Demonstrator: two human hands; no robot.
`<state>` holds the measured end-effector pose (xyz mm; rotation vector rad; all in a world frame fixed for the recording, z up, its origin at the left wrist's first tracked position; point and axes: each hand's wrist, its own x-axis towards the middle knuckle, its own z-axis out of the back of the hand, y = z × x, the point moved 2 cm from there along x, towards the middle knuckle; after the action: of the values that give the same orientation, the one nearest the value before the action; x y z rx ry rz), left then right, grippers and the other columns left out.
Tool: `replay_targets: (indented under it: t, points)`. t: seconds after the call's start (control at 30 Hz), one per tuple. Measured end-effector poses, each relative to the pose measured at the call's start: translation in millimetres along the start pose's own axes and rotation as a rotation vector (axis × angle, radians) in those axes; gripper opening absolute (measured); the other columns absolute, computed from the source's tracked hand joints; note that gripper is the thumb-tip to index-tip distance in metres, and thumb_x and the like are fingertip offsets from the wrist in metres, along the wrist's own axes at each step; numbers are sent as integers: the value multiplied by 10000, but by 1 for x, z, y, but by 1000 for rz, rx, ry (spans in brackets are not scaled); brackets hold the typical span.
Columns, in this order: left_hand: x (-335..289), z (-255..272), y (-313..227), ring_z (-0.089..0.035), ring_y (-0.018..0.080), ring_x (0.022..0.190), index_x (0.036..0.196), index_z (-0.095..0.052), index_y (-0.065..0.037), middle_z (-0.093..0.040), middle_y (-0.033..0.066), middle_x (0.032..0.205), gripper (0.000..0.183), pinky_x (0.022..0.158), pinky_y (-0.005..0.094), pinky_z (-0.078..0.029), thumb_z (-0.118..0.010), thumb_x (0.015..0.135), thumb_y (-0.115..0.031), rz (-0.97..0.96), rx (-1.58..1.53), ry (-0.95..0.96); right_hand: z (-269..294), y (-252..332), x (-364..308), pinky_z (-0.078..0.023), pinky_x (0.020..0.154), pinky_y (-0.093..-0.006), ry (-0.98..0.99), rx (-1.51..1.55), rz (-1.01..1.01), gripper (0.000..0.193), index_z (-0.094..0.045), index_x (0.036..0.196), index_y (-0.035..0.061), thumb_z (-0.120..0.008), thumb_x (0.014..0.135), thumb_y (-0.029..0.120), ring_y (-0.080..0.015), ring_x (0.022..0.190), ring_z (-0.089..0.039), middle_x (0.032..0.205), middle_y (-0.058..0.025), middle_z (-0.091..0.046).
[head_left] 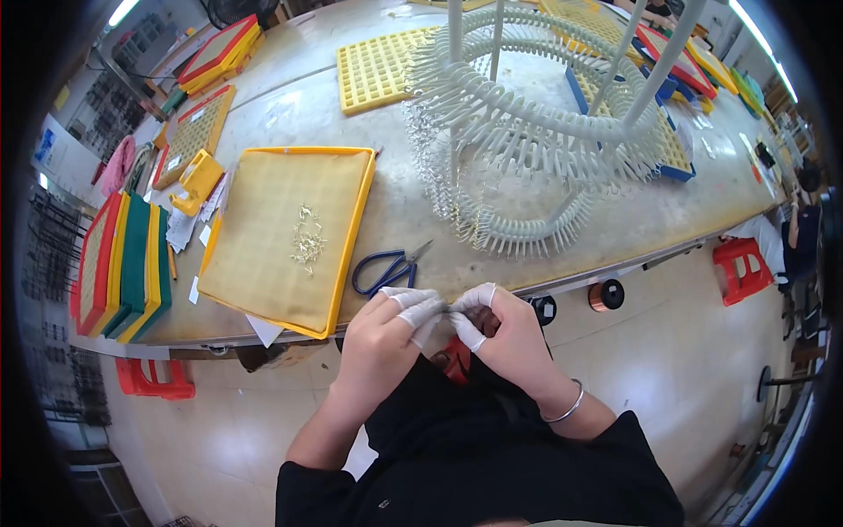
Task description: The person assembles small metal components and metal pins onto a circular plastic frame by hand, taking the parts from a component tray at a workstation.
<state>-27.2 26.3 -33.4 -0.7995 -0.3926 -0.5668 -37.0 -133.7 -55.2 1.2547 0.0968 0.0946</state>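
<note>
My left hand [391,323] and my right hand [496,325] meet at the table's front edge, fingertips pinched together. White finger cots cover several fingers on both. Whatever lies between the fingertips is too small to make out. Just beyond my left hand, blue-handled scissors [379,274] lie on the table with their blades pointing away to the right. To the left is a yellow-rimmed tray [255,228] with a tan lining, and on it a loose heap of small pale metal pieces [307,239].
A white tiered rack [527,114] with many hooks stands at the back right, small shiny pieces hanging from it. Behind it is a yellow gridded tray [373,75]. Stacked coloured trays [123,263] and a yellow tape dispenser [200,180] sit left. Wire spools [606,296] are beyond the front edge.
</note>
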Motion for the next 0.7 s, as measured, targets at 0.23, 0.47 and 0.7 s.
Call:
replay_targets:
  t: [0.23, 0.47, 0.7]
  points:
    - [1, -5, 5, -565, 259, 748, 841, -666, -11, -608, 80, 816, 189, 652, 335, -470, -662, 652, -3, -12, 13, 45, 2, 8, -1, -454, 559, -219, -64, -119, 139, 136, -609, 874, 24, -664, 750, 17, -108, 621, -573, 776, -49, -585]
    - [3, -1, 3, -532, 250, 700, 842, -632, -17, -569, 80, 761, 162, 626, 325, -442, -656, 683, 6, 115, -32, 127, 3, 2, -1, -471, 595, -267, -23, -95, 108, 169, -600, 933, 53, -648, 772, 72, -166, 647, -584, 822, -71, -575]
    - [-9, 1, 1, -608, 164, 726, 879, -578, 14, -616, 94, 851, 89, 683, 265, -475, -612, 797, 17, 583, -602, 127, -2, -2, 3, -486, 659, -230, 125, 215, -84, 172, -586, 965, -7, -644, 808, 31, -82, 742, -585, 851, -31, -609]
